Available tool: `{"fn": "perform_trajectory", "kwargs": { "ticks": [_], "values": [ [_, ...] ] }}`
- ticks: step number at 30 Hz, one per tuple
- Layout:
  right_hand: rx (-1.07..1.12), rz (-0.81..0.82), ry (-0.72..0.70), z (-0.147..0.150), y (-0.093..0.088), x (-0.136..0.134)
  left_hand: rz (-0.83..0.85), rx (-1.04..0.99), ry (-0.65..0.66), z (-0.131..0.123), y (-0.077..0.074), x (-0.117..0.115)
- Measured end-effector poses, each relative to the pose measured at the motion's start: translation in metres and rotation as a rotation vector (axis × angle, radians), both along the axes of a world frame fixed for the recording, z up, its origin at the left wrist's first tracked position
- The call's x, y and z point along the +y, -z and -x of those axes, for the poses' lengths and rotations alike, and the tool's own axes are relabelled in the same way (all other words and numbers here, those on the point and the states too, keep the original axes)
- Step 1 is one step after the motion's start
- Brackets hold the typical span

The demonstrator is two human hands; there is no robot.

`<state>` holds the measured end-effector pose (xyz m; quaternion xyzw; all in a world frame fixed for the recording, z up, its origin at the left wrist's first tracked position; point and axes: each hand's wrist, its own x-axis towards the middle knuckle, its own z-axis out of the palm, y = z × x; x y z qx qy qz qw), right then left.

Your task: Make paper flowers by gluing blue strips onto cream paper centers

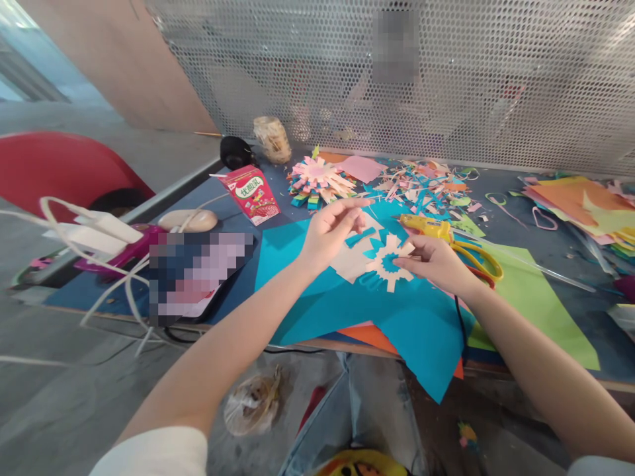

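Observation:
My right hand (439,261) pinches the edge of a pale pink paper ring (390,283) cut with square tabs all round. Its open centre shows the blue paper (307,311) beneath. My left hand (328,231) hovers over that paper, thumb and forefinger pressed together; what they hold, if anything, is too small to make out. Below it lies a pale pink paper piece (344,264). Just behind my right hand rests a yellow glue gun (426,225), and scissors with yellow and orange handles (479,261) lie beside it.
Fringed paper flowers (320,175) and a heap of paper scraps (426,185) lie at the back. To the left are a red drink carton (253,198), a phone (198,277) and a purple power strip (124,254) with white cables. Coloured sheets (565,198) are stacked right, before a perforated metal screen (317,66).

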<state>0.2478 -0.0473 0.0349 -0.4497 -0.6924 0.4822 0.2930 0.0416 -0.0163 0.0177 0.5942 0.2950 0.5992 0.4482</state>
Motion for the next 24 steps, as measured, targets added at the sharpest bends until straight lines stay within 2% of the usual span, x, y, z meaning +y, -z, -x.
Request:
{"fn": "perform_trajectory", "kwargs": {
  "ticks": [14,17,20,24],
  "values": [
    [0.066,-0.017,0.053,0.001,-0.005,0.001,-0.017,0.155,-0.098,-0.001,-0.008,-0.007],
    [0.067,-0.012,0.040,0.001,-0.004,0.001,-0.006,0.167,-0.025,-0.003,-0.009,-0.009],
    [0.051,-0.018,0.024,0.001,-0.003,0.000,0.082,0.238,0.067,-0.005,-0.007,-0.010],
    [0.047,-0.029,-0.005,0.000,0.002,0.001,0.090,0.302,0.055,-0.007,-0.004,-0.011]
  ]
}}
